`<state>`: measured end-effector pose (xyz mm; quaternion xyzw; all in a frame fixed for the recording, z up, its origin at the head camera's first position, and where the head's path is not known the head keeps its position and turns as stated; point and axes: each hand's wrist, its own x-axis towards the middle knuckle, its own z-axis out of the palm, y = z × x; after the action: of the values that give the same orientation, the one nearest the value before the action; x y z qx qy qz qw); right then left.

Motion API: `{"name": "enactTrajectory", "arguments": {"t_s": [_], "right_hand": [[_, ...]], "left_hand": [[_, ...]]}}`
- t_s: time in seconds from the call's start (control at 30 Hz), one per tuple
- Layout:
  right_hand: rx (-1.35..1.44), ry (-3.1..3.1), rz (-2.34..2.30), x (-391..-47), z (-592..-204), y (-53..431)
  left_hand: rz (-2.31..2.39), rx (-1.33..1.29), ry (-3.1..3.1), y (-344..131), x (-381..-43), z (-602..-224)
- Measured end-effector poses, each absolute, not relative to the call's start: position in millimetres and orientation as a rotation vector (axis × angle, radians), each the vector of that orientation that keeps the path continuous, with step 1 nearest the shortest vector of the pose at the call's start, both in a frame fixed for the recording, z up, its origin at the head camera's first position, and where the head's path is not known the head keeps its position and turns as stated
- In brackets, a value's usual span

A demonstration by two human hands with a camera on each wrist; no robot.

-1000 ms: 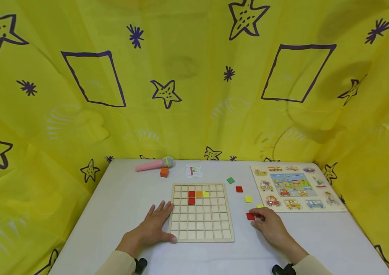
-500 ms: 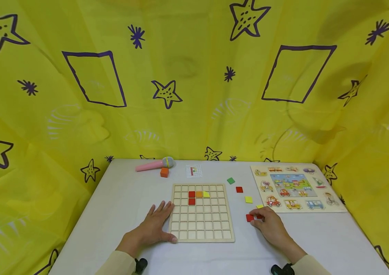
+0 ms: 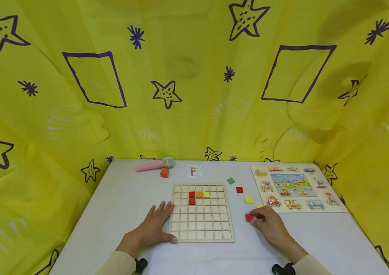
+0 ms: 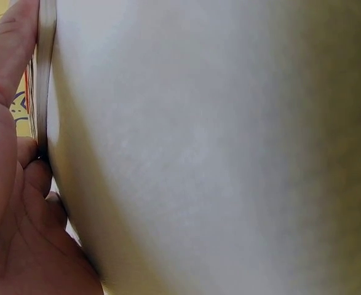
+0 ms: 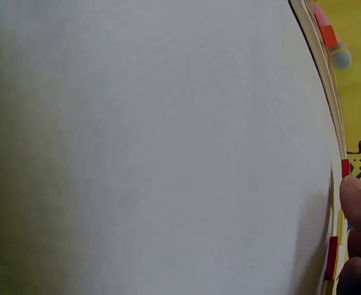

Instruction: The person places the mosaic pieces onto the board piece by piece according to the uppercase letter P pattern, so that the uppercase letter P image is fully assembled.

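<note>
A square wooden grid board (image 3: pixel 200 226) lies in the middle of the table. Two red tiles (image 3: pixel 192 198), an orange tile (image 3: pixel 199 194) and a yellow tile (image 3: pixel 206 194) sit in its upper cells. My left hand (image 3: pixel 153 226) rests against the board's left side, fingers spread, thumb at the near corner. Right of the board, my right hand (image 3: pixel 269 224) pinches a red tile (image 3: pixel 249 217) between thumb and fingertips; in the right wrist view this red tile (image 5: pixel 345 167) shows at the thumb tip. Another red tile (image 5: pixel 332 258) lies under the hand, partly hidden in the head view.
Loose green (image 3: pixel 230 180), red (image 3: pixel 239 189) and yellow (image 3: pixel 248 199) tiles lie right of the board. A picture puzzle board (image 3: pixel 294 187) lies at the right. Behind the grid are a patterned card (image 3: pixel 194 171), an orange block (image 3: pixel 164 173) and a pink toy microphone (image 3: pixel 149 165).
The red tile at my right fingertips has shifted slightly left and turned, and the red tile under the hand now shows a little more. My left hand and the grid board stay put.
</note>
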<state>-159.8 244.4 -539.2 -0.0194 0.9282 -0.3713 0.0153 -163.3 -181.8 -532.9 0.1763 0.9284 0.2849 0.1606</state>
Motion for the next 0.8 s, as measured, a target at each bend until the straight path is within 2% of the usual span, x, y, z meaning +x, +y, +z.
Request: {"name": "enactTrajectory", "arguments": {"t_s": [0.8], "right_hand": [[0.102, 2.657, -1.677, -179.5, -530.5, 220.2]], "left_hand": [[0.792, 0.491, 2.653, -180.8, -164.1, -534.4]]}}
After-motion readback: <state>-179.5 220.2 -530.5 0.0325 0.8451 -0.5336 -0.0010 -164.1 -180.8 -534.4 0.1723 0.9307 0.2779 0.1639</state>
